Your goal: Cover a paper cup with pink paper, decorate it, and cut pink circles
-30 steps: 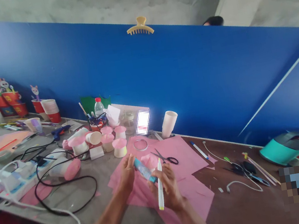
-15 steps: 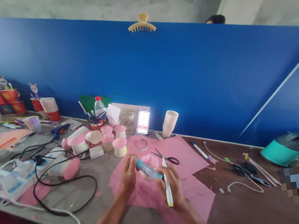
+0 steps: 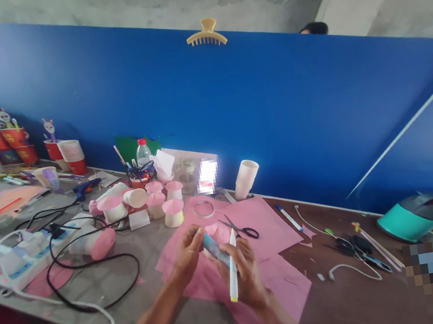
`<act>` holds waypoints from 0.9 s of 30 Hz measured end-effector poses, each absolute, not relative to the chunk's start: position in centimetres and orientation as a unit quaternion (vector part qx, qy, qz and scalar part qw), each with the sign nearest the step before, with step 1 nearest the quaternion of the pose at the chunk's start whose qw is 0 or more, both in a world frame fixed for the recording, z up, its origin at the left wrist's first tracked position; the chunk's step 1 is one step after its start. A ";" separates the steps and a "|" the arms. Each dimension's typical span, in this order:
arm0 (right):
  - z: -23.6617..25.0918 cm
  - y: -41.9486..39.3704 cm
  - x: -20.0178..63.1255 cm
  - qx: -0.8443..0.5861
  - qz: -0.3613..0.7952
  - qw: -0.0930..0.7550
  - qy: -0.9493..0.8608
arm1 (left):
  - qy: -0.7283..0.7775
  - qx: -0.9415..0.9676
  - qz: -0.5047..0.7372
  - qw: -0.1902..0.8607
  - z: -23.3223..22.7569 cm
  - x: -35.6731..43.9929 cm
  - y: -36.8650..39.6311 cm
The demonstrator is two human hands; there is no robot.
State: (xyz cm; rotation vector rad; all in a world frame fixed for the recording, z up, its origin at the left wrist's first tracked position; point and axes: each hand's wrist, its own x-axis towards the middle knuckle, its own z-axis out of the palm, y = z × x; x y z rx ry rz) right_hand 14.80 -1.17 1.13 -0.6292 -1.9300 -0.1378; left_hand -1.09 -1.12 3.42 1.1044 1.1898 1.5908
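Between my two hands is a blue glue stick (image 3: 215, 248), tilted down to the right. My left hand (image 3: 189, 249) grips its upper left end with closed fingers. Around its lower right end my right hand (image 3: 246, 269) is closed, also keeping a white marker with yellow ends (image 3: 232, 269) along the fingers. Just behind the glue stick, a pink paper piece (image 3: 220, 231) is partly covered by it and the hands. Pink paper sheets (image 3: 266, 217) lie beneath. Black-handled scissors (image 3: 248, 231) rest on the paper to the right.
Paper cups with pink tops (image 3: 173, 207) stand at the back left, near a power strip (image 3: 27, 263) and loose cables. A lit phone (image 3: 208, 176) and a tall white cup (image 3: 246, 178) stand by the blue partition (image 3: 274, 109). Earphones (image 3: 354, 266) lie at the right.
My right hand has shifted further up along the glue stick, covering more of it. The marker has tilted and swung left with it. My left hand has moved slightly right.
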 end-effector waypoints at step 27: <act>2.2 -1.6 15.2 -0.241 -0.006 0.547 -0.802 | 0.483 0.413 0.661 0.398 2.3 -1.2 -0.5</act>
